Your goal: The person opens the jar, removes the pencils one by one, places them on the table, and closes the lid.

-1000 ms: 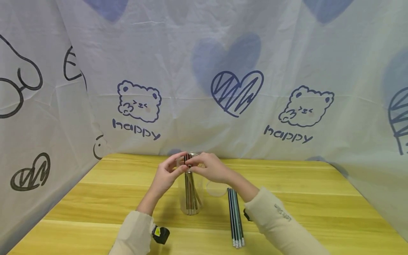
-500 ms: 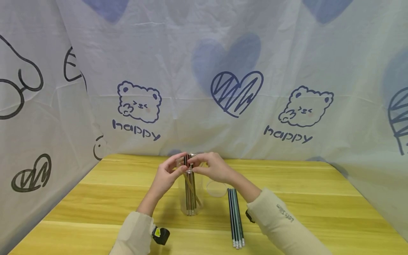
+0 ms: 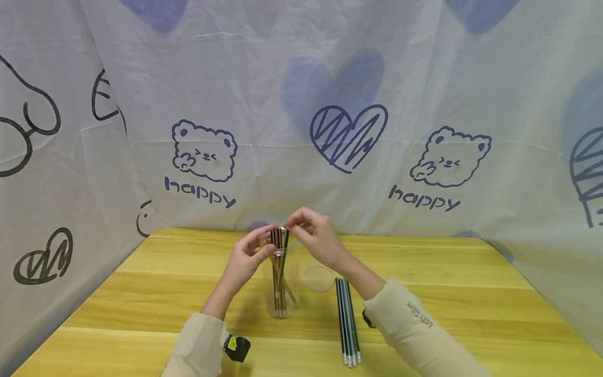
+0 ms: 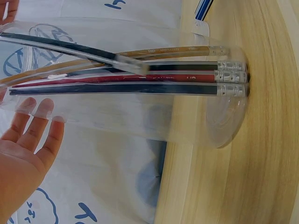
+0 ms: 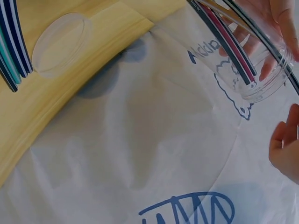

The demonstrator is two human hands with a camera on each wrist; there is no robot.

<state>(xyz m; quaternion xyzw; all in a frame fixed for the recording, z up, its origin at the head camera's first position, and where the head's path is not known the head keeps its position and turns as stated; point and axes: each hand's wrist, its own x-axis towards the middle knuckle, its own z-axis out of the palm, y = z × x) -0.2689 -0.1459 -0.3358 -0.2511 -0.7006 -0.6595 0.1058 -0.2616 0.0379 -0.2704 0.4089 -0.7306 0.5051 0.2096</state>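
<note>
- A clear jar [image 3: 293, 269] is set upright on the yellow wooden table [image 3: 447, 303].
- The jar is held near its top by the left hand [image 3: 245, 259]; the fingers and thumb are curled wide round its sides.
- One slanted pencil [image 4: 74, 49], dark in colour, is pinched at its top end by the right hand [image 3: 320, 238], just above the jar's rim, with finger and thumb brought close together.
- Its rubber end is held up off the bottom, inside the jar.
- A red pencil [image 4: 182, 77], a yellow pencil [image 4: 187, 51] and two dark pencils [image 4: 159, 88] are seen inside the jar too, rubber ends down. The yellow one is leaned.
- A round clear lid [image 3: 320, 278] is laid just to the right of the jar.
- A bunch of pencils [image 3: 348, 322], dark and green, is laid to the right of the jar, nearer the person than the lid.
- A pale cloth [image 3: 278, 193] is hung behind the jar, with hearts, bears and "happy" drawn on it.
</note>
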